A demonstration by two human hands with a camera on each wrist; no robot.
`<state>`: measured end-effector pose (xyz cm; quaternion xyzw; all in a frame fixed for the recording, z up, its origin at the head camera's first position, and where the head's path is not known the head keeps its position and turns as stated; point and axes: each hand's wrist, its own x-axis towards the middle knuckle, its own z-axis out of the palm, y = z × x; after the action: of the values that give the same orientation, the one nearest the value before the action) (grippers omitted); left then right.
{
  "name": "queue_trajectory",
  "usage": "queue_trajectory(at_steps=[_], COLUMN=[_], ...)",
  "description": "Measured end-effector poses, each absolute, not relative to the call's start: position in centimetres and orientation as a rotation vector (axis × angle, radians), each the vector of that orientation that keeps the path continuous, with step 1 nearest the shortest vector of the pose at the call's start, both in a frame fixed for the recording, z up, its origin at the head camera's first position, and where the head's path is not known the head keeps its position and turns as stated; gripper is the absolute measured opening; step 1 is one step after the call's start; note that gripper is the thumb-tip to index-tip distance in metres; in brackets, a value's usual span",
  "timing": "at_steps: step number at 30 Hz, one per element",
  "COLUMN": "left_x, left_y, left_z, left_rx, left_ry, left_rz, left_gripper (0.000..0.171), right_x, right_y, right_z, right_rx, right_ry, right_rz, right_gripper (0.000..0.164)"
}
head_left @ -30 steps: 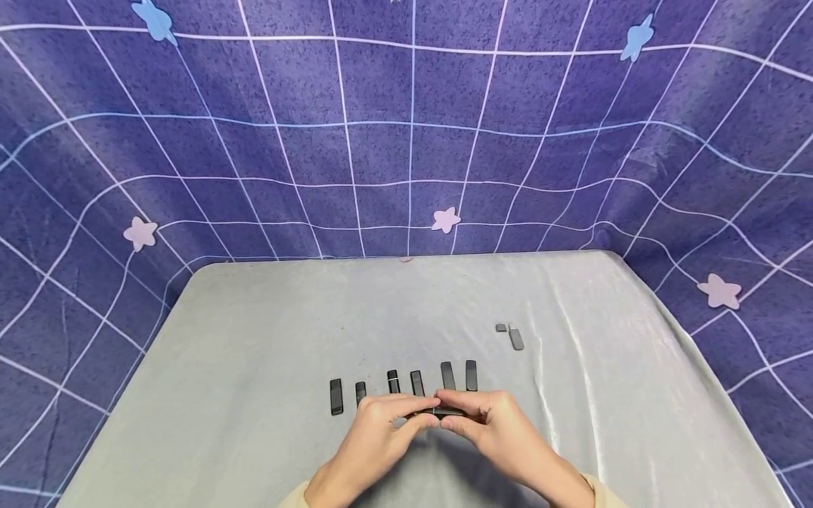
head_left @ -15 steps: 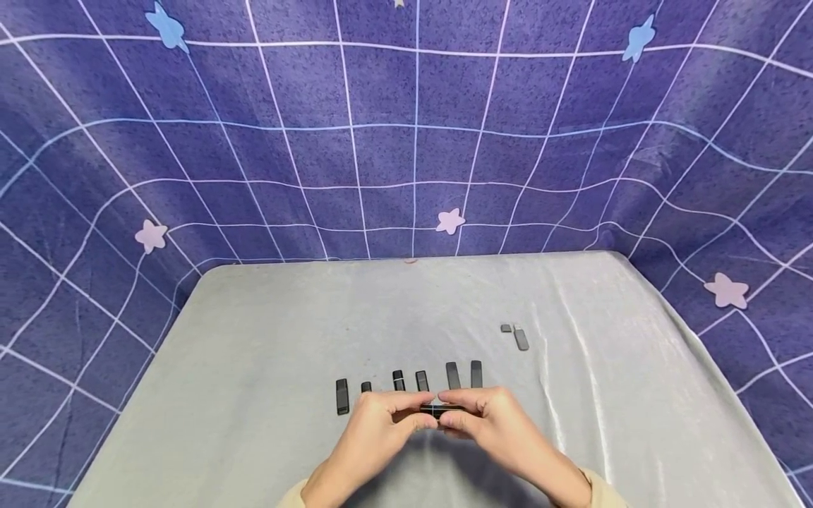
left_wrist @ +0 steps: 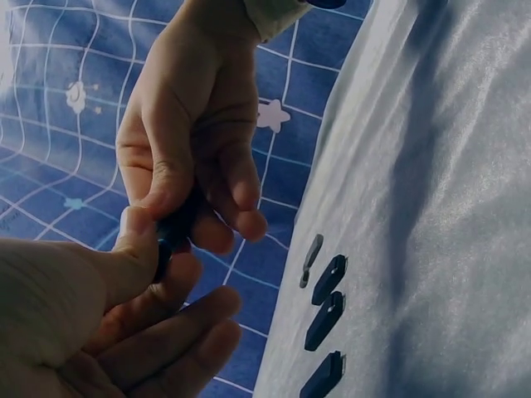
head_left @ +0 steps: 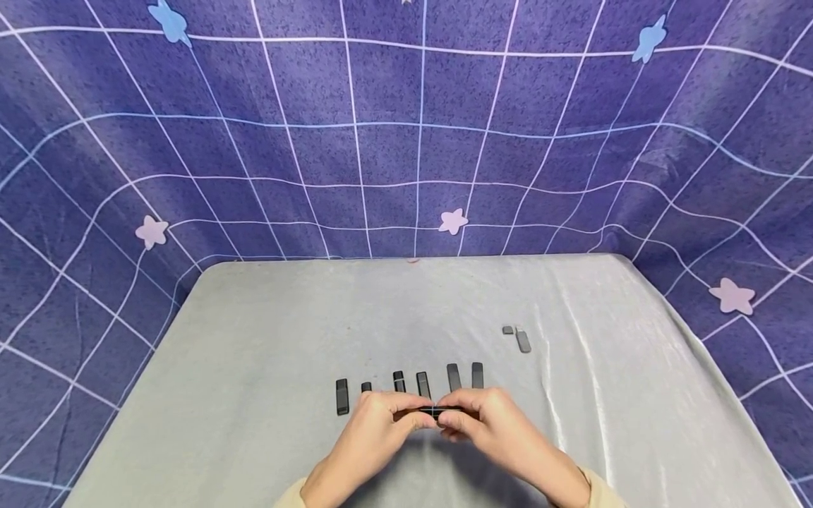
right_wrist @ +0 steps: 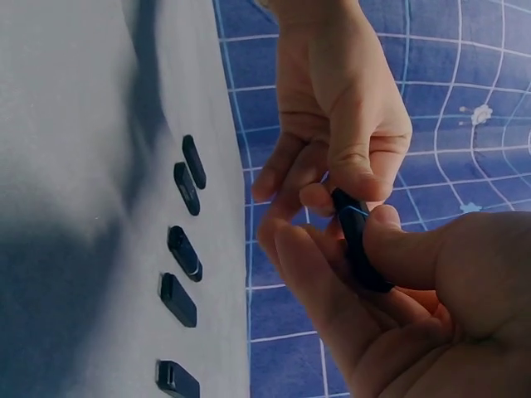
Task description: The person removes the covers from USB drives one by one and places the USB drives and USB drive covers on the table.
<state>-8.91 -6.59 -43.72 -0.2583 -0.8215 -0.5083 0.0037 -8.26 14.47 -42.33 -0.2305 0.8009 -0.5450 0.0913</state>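
Observation:
In the head view my left hand (head_left: 375, 430) and right hand (head_left: 498, 430) meet low in the middle, above the grey cloth. Between them lies a small black USB flash drive (head_left: 434, 410), held crosswise. Thumb and fingers of each hand pinch one end. A thin pale seam (right_wrist: 355, 211) crosses its body in the right wrist view. Fingers hide most of the drive. Just beyond the hands, several dark USB flash drives (head_left: 342, 396) lie in a row, some partly covered by the hands.
Farther back on the right, a grey USB flash drive (head_left: 523, 340) lies with its connector bare, beside a small separate cap (head_left: 507, 329). Grey cloth (head_left: 267, 317) covers the table, with creases at right. A purple gridded curtain (head_left: 381, 155) surrounds the back and sides.
The head view has shifted slightly, so the table things appear a little farther right. Both hands keep their pinch on the drive, and more of the right hand's lower fingers shows beneath it.

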Motion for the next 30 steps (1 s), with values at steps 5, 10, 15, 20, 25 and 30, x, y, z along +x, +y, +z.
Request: queue_trajectory(at_steps=[5, 10, 15, 20, 25, 30], left_x=[-8.93, -9.14, -9.38, -9.29, -9.18, -9.04], left_y=[-6.93, -7.18, -7.32, -7.45, -7.47, -7.43], left_z=[-43.92, -43.87, -43.86, -44.03, -44.18, -44.19], left_rx=[-0.813, -0.855, -0.885, -0.902, -0.899, -0.888], left_ry=[-2.6, -2.672, -2.728, -2.708, -2.681, -2.692], left_rz=[-1.509, -1.428, -1.336, -1.251, -1.192, -1.149], left_gripper=[0.03, 0.026, 0.018, 0.019, 0.022, 0.024], right_x=[-8.28, -8.38, -8.58, -8.67, -8.76, -8.73], right_y=[14.34, 14.19, 14.04, 14.03, 14.08, 14.12], right_z=[-42.49, -42.55, -42.64, -42.73, -42.64, -42.57], right_rx=[-0.776, -0.79, -0.837, -0.917, -1.033, -1.072], right_ry=[2.453, 2.478, 2.485, 2.536, 2.618, 2.642], right_rz=[-1.564, -1.544, -1.54, -1.475, -1.367, -1.324], right_gripper=[0.009, 0.009, 0.009, 0.01, 0.012, 0.01])
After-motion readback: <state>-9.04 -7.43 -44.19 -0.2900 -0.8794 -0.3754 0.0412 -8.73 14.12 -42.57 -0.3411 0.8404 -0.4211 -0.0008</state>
